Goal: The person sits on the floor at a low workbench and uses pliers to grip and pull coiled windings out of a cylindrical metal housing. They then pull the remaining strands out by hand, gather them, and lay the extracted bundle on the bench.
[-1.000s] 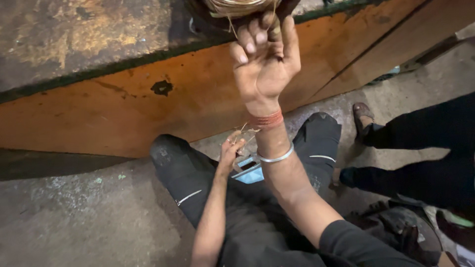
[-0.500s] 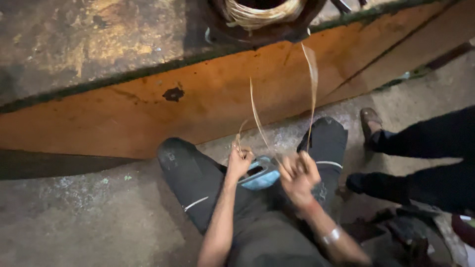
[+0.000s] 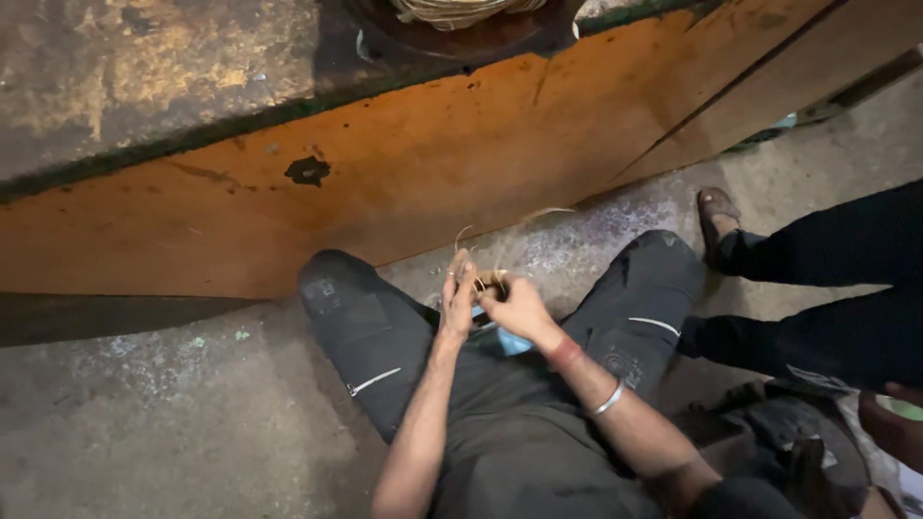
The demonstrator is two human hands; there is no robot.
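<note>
I sit on the floor with my knees apart, facing an orange bench panel. My left hand (image 3: 458, 293) and my right hand (image 3: 517, 306) meet over my lap and pinch a thin pale wire strand (image 3: 500, 229) that curls up in loops above them. A small coil of the same strand sits between my fingers. On the bench above, a bundle of pale wire windings (image 3: 461, 10) lies in a dark round housing. A silver bangle and a red thread ring my right wrist.
The orange panel (image 3: 404, 163) has a dark hole at its left. The worn metal bench top (image 3: 144, 67) runs above it. Another person's dark-trousered legs and sandalled foot (image 3: 719, 213) stand at the right. A blue object lies under my hands.
My right hand came down from the windings on the bench to my lap, drawing the strand with it. Both hands now hold it together; the long loop has shrunk.
</note>
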